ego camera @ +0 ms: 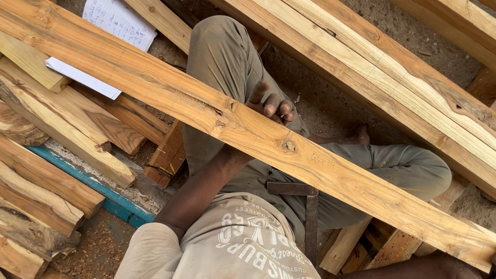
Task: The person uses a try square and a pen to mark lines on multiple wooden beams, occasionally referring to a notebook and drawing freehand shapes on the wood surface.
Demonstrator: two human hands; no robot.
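— Left hand point(271, 106)?
— Reaching under the long plank point(248, 129) from below, fingers curled up over its far edge, clamped on the wood near a small knot.

— And the right hand point(454, 266)?
— Barely in view at the bottom right corner, against the plank's lower end. Cannot tell whether open or gripping.

— Where exactly does the plank lie?
— Slanting across the whole view, from the upper left down to the lower right, over the lap and bent knees in grey-green trousers.

— Anything under it?
— A metal try square point(309, 212), resting on the lap just below the plank, blade pointing down.

— Further out?
— More pale boards point(392, 67) running parallel at the upper right. Stack of rough timber offcuts point(46, 170) at the left, on a blue-edged slab point(103, 191). Sheets of written paper point(111, 31) tucked among the wood at the upper left. Sawdust on the ground at the lower left.
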